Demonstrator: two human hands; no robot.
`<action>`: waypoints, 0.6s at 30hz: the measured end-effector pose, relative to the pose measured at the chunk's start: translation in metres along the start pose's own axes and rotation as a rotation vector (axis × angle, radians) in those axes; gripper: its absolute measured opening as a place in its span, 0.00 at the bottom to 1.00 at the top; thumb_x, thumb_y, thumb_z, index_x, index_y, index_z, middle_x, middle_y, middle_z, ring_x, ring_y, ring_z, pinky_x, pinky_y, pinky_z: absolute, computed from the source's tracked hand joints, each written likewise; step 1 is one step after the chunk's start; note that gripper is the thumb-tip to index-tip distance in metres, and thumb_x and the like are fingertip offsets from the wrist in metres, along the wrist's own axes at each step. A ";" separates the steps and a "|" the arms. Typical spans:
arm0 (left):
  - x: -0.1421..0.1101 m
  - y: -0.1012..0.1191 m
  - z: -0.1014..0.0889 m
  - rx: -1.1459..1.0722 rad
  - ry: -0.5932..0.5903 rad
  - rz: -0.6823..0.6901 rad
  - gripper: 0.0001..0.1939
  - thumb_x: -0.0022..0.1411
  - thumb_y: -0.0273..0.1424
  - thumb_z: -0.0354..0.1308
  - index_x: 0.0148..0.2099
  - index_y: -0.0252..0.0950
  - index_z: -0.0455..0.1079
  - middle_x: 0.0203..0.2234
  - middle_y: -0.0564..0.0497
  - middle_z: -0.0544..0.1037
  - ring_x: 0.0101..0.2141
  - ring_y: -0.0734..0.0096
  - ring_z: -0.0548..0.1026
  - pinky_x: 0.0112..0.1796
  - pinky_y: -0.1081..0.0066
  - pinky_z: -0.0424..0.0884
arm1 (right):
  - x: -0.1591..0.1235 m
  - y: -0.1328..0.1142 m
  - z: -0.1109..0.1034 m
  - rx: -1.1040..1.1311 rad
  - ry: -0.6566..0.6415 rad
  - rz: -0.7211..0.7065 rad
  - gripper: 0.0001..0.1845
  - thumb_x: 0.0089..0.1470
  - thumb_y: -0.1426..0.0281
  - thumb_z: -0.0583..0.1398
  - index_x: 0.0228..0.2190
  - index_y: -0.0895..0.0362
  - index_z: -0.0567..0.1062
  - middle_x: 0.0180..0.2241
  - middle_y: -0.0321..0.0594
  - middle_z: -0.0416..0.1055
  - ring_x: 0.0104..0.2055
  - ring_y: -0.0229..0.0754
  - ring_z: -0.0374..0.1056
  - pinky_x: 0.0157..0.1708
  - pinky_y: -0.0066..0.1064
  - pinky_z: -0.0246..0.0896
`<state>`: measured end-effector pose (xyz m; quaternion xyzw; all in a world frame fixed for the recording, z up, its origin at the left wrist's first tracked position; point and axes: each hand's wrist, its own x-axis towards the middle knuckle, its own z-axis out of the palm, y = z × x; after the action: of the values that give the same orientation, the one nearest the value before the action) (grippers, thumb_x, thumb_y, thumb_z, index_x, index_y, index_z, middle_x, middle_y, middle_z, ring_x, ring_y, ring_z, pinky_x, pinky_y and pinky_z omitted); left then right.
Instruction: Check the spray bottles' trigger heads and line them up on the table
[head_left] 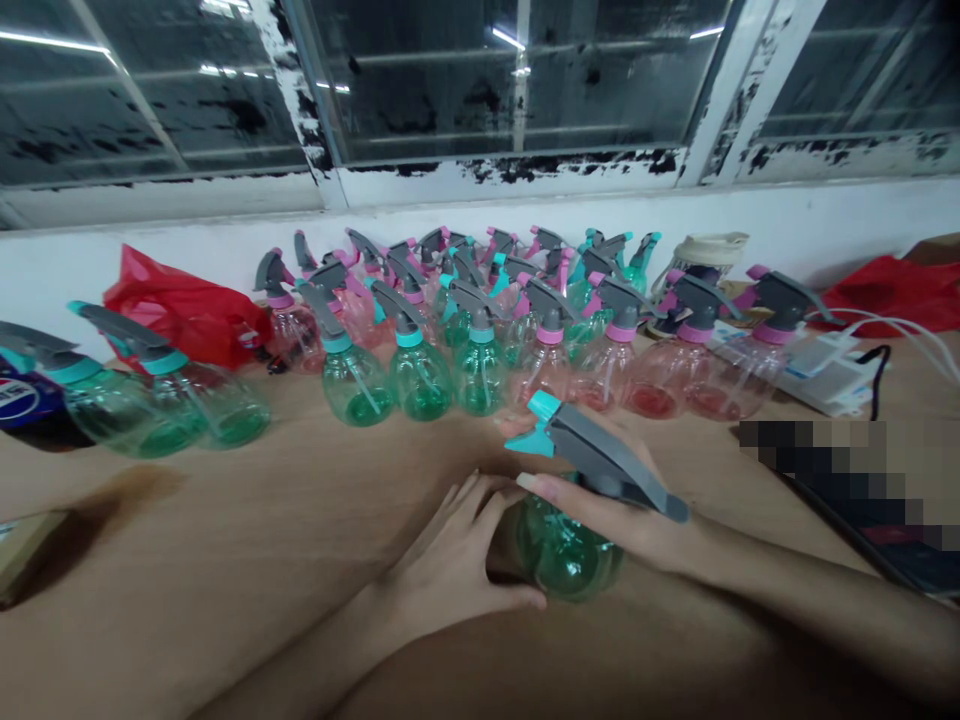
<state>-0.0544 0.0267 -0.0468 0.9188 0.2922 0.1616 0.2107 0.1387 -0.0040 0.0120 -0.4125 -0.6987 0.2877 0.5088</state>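
Close in front of me is a green spray bottle (568, 550) with a grey trigger head and turquoise nozzle, tilted slightly. My right hand (637, 520) wraps around its neck under the trigger head, the index finger reaching along the front. From the left side, my left hand (450, 565) cups the round body, with the thumb low and the fingertips near its far side. A gap shows between my left palm and the bottle. The collar is mostly hidden by my right hand.
Behind stand several green spray bottles (421, 385) and pink spray bottles (660, 385). Two green ones (225, 405) are at left beside a Pepsi bottle (30, 405). A red plastic bag (176, 310), white cables (900, 320), a small box (30, 550) and a dark flat device (847, 530) also lie here.
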 end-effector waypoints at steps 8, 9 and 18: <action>0.000 -0.002 0.001 -0.036 0.005 0.000 0.42 0.45 0.45 0.69 0.59 0.44 0.56 0.55 0.45 0.65 0.54 0.46 0.63 0.53 0.48 0.59 | -0.002 0.003 0.000 -0.057 0.039 -0.011 0.15 0.49 0.66 0.65 0.41 0.50 0.73 0.32 0.34 0.77 0.31 0.41 0.73 0.29 0.31 0.70; 0.000 -0.002 0.001 -0.038 0.006 -0.002 0.42 0.45 0.45 0.69 0.59 0.44 0.56 0.55 0.45 0.65 0.54 0.46 0.63 0.54 0.48 0.59 | -0.002 0.004 0.000 -0.051 0.038 -0.010 0.14 0.49 0.66 0.65 0.40 0.50 0.73 0.32 0.34 0.77 0.31 0.41 0.73 0.29 0.31 0.70; 0.000 -0.001 0.000 -0.027 -0.007 -0.006 0.43 0.45 0.44 0.70 0.60 0.43 0.55 0.55 0.45 0.65 0.55 0.46 0.62 0.54 0.48 0.59 | -0.003 0.004 0.000 -0.067 0.041 -0.011 0.11 0.50 0.65 0.64 0.38 0.51 0.75 0.30 0.32 0.75 0.29 0.38 0.71 0.30 0.29 0.68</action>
<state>-0.0545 0.0275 -0.0475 0.9155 0.2921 0.1617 0.2244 0.1398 -0.0051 0.0071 -0.4310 -0.6998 0.2528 0.5105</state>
